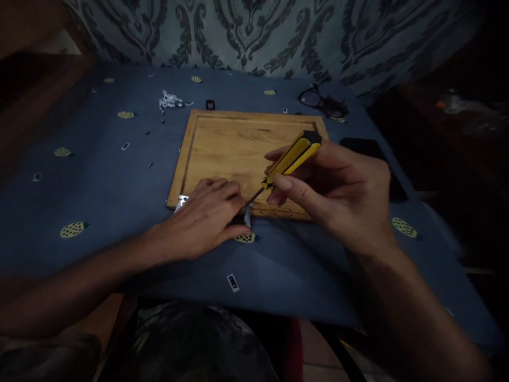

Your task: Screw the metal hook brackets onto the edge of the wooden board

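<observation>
A wooden panel (226, 151) with a raised frame lies flat on the blue patterned cloth. My right hand (338, 191) is closed around a yellow and black screwdriver (292, 156). The tool slants down to the left, its tip at a small metal hinge (247, 213) on the panel's near edge. Beside that tip, my left hand (209, 212) has its fingers bent together, thumb and forefinger at the hinge. Another shiny metal piece (182, 202) shows at the panel's near left corner, partly under my left hand.
Metal hinge parts (170, 100) lie behind the panel at the left, near a small black square item (210, 104). Small screws (150, 165) are scattered left of the panel. Glasses (324, 102) rest at the back right. A dark flat object (363, 147) lies partly behind my right hand.
</observation>
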Tool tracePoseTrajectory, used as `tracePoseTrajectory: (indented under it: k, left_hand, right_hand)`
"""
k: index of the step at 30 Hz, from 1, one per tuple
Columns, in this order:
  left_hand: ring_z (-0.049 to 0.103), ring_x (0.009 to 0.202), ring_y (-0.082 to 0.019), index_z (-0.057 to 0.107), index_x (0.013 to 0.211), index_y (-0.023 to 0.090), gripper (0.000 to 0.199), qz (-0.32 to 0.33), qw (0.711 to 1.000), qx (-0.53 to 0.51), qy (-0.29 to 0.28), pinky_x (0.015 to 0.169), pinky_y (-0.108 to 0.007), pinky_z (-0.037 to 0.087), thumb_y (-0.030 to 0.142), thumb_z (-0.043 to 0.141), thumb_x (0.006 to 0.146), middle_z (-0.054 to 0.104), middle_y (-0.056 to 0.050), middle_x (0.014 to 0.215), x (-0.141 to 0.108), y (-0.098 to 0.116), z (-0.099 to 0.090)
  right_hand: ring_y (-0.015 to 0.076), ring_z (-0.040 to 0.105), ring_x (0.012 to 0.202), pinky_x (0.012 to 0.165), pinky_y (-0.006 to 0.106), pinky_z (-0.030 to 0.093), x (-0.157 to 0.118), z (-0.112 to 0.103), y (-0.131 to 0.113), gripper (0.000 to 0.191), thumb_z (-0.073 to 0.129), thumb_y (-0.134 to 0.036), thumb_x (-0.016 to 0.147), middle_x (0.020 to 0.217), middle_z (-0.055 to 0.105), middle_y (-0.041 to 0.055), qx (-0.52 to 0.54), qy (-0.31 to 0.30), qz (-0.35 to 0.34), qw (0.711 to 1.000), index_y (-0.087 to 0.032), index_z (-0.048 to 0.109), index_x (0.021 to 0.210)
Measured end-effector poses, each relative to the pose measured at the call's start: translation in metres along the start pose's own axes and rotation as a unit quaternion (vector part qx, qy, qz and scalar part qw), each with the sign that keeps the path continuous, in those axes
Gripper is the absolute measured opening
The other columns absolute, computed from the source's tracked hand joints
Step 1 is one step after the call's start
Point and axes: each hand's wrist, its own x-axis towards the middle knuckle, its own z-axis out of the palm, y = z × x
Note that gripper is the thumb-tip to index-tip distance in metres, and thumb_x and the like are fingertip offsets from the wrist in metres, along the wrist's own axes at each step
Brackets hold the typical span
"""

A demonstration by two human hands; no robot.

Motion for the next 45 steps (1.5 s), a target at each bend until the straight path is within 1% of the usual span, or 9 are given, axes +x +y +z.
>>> tracePoseTrajectory:
  k: [3,8,14,20,28,31,37,42,45]
  left_hand:
    - [0.064,0.106,-0.027,0.072,0.109,0.014,0.028,0.001,1.000,0.004,0.002,0.095,-0.042,0.048,0.040,0.073,0.099,0.068,-0.009,0.111,0.0004,0.0003,-0.0005]
    - [0.064,0.111,-0.029,0.072,0.111,0.013,0.029,-0.003,1.000,0.005,-0.007,0.098,-0.044,0.048,0.039,0.074,0.097,0.068,-0.010,0.114,0.0011,0.0020,-0.0013]
    - [0.064,0.112,-0.028,0.071,0.112,0.015,0.027,-0.004,1.000,0.010,-0.001,0.100,-0.045,0.048,0.038,0.073,0.098,0.069,-0.010,0.117,0.0008,0.0028,-0.0011]
    - [0.064,0.111,-0.029,0.072,0.110,0.014,0.030,-0.002,1.000,0.009,-0.003,0.099,-0.045,0.048,0.041,0.074,0.098,0.068,-0.010,0.114,0.0011,0.0013,-0.0006]
    - [0.063,0.112,-0.029,0.071,0.113,0.015,0.029,-0.001,1.000,0.006,-0.007,0.099,-0.045,0.048,0.039,0.074,0.098,0.068,-0.011,0.119,0.0014,0.0020,-0.0023]
    - [0.063,0.113,-0.030,0.072,0.112,0.015,0.028,-0.004,1.000,0.009,-0.005,0.100,-0.046,0.048,0.039,0.074,0.098,0.068,-0.011,0.119,0.0014,0.0019,-0.0010]
    - [0.064,0.112,-0.030,0.073,0.110,0.014,0.029,0.001,1.000,0.002,0.000,0.098,-0.045,0.049,0.039,0.074,0.097,0.068,-0.010,0.112,0.0008,0.0011,-0.0002]
    - [0.065,0.115,-0.030,0.072,0.112,0.014,0.028,-0.001,1.000,0.002,-0.002,0.099,-0.046,0.049,0.038,0.075,0.097,0.069,-0.010,0.117,0.0014,0.0020,-0.0024]
    - [0.065,0.115,-0.031,0.073,0.112,0.013,0.031,-0.003,1.000,0.007,-0.010,0.099,-0.046,0.049,0.039,0.076,0.096,0.069,-0.011,0.119,0.0016,0.0020,-0.0018]
  right_hand:
    - [0.0134,0.068,0.056,0.056,0.028,0.062,-0.0003,-0.0015,-0.0013,0.028,0.091,-0.045,0.078,0.075,0.072,-0.0033,-0.008,-0.011,0.017,1.000,-0.027,0.078,0.094]
    - [0.0100,0.066,0.054,0.052,0.026,0.061,-0.0021,0.0037,0.0021,0.032,0.094,-0.046,0.074,0.088,0.075,-0.0021,-0.010,0.025,0.003,1.000,-0.025,0.073,0.086]
    - [0.0131,0.066,0.052,0.048,0.027,0.060,-0.0021,0.0078,0.0047,0.037,0.096,-0.047,0.071,0.070,0.070,-0.0042,0.017,0.023,0.003,1.000,-0.026,0.067,0.081]
    - [0.0118,0.069,0.057,0.057,0.029,0.064,-0.0021,0.0025,-0.0007,0.027,0.084,-0.047,0.086,0.093,0.077,0.0001,-0.001,-0.009,-0.002,1.000,-0.026,0.077,0.102]
    - [0.0113,0.068,0.055,0.050,0.027,0.062,-0.0036,0.0059,0.0034,0.032,0.096,-0.040,0.072,0.090,0.075,-0.0019,-0.002,0.029,-0.005,1.000,-0.025,0.072,0.086]
    - [0.0122,0.068,0.056,0.053,0.027,0.062,-0.0030,0.0048,0.0023,0.032,0.096,-0.041,0.072,0.085,0.074,-0.0023,0.012,0.020,-0.006,1.000,-0.025,0.070,0.085]
    - [0.0111,0.070,0.057,0.056,0.028,0.063,-0.0024,0.0031,0.0000,0.020,0.087,-0.039,0.084,0.096,0.078,0.0005,0.006,-0.002,-0.029,1.000,-0.025,0.077,0.094]
    - [0.0097,0.070,0.052,0.049,0.021,0.060,-0.0030,0.0051,0.0016,0.026,0.094,-0.033,0.076,0.078,0.076,-0.0042,0.021,0.019,-0.033,0.999,-0.021,0.072,0.085]
    - [0.0080,0.069,0.051,0.049,0.019,0.059,-0.0015,0.0051,0.0010,0.028,0.094,-0.029,0.075,0.081,0.078,-0.0032,0.045,0.010,-0.037,0.998,-0.020,0.069,0.082]
